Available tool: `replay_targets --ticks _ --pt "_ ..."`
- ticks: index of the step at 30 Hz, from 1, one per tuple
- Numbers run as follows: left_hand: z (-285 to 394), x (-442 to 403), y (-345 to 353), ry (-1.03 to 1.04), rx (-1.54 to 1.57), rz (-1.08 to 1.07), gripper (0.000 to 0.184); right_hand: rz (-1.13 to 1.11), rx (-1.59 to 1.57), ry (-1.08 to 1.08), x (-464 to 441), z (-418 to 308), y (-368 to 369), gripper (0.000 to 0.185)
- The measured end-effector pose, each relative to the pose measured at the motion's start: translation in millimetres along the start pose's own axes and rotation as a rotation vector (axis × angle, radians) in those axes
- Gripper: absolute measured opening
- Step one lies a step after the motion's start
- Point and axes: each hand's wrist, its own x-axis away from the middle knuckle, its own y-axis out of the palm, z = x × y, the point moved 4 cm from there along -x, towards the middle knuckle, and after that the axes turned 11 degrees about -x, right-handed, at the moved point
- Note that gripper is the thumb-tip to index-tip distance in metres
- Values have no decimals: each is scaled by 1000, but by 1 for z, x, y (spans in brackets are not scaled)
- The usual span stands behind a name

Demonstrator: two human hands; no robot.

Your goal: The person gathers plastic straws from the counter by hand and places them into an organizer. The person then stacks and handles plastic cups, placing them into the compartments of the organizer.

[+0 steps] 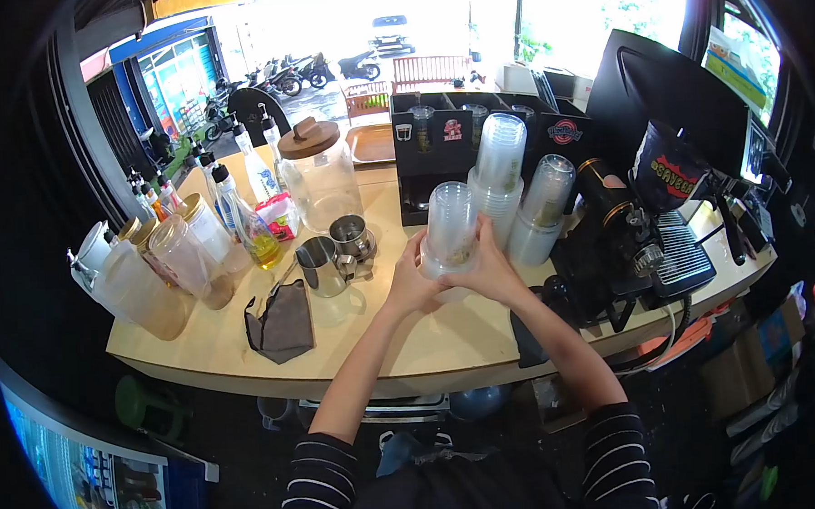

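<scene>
Both of my hands are wrapped round a stack of clear plastic cups (451, 221), upside down, over the middle of the counter. My left hand (413, 280) grips its left side and my right hand (488, 271) its right side, thumbs toward me near the lower rim. Right behind it rises a taller stack of plastic cups (499, 159). A further stack of plastic cups (548, 194) stands to the right. Left of my hands are a steel milk pitcher (322, 265) and a smaller metal cup (349, 237).
A grey cloth (283, 324) lies on the wooden counter (384, 351). Plastic jars (141, 289), pump bottles (239, 212) and a wood-lidded jar (322, 181) stand at left. An espresso machine (685, 251) occupies the right, with a black organizer box (431, 167) at the back.
</scene>
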Motion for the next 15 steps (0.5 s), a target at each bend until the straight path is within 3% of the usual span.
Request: replay_targets --ticks 3,9,15 --pt "0 0 0 -49 -15 -28 97 45 -138 -56 -5 1 3 105" --pt "3 2 -2 -40 -63 -19 91 64 70 -55 -4 -6 1 94" --pt "7 4 -3 -99 -84 -54 91 102 -5 -94 -11 -7 -2 96"
